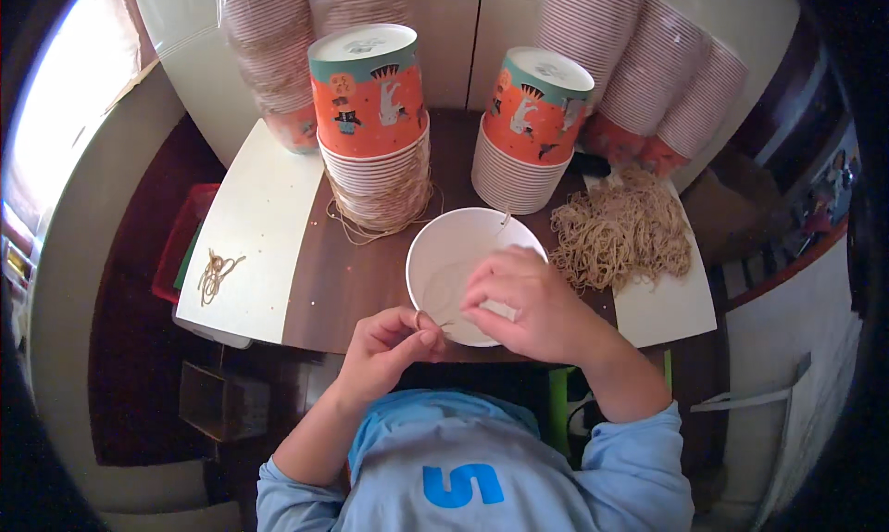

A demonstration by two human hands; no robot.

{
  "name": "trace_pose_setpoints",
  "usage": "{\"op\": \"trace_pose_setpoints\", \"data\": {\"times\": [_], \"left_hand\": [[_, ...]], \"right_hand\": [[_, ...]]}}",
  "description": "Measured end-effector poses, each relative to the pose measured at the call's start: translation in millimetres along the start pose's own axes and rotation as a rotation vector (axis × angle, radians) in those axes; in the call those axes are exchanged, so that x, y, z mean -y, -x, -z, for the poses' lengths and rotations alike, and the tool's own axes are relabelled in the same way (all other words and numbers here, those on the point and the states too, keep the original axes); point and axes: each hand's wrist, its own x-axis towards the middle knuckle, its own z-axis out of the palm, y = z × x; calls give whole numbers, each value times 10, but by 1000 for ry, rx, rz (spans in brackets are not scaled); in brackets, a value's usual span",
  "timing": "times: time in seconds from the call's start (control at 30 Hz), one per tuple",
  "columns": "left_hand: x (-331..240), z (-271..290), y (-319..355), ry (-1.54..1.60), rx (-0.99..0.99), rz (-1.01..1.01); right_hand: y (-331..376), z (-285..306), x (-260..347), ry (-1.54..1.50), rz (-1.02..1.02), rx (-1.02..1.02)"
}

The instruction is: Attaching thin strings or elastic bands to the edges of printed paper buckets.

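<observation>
At the far left of the bench (361,282), a small tangle of twine pieces (216,273) lies on a pale board (259,245). Further right stands a tall stack of paper cups (375,129) with orange animal prints, loose twine wound around its lower rims. The left hand (384,347) is pinched shut on a thin loop of string (428,321) just at the near rim of the white paper cup (444,254), which lies open-mouth up at the bench's front edge. The right hand (528,305) rests on that cup's rim, fingers curled and grasping it. Behind stands a second, shorter cup stack (528,134). At the right, a large heap of cut twine (620,236) lies on another pale board (667,314).
</observation>
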Motion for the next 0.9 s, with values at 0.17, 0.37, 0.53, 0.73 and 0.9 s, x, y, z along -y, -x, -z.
{"op": "trace_pose_setpoints", "data": {"times": [0.17, 0.37, 0.53, 0.73, 0.9], "left_hand": [[20, 3, -17, 11, 38, -2], [-40, -117, 59, -152, -80, -116], [-50, -165, 188, -826, -239, -407], [92, -158, 243, -1016, -292, -611], [209, -210, 227, -268, -378, -123]], "right_hand": [[65, -174, -41, -19, 26, -48], [65, -209, 156, 116, 46, 35], [281, -342, 534, 321, -37, -17], [479, -628, 620, 264, -212, -128], [526, -814, 363, 397, -174, -346]]}}
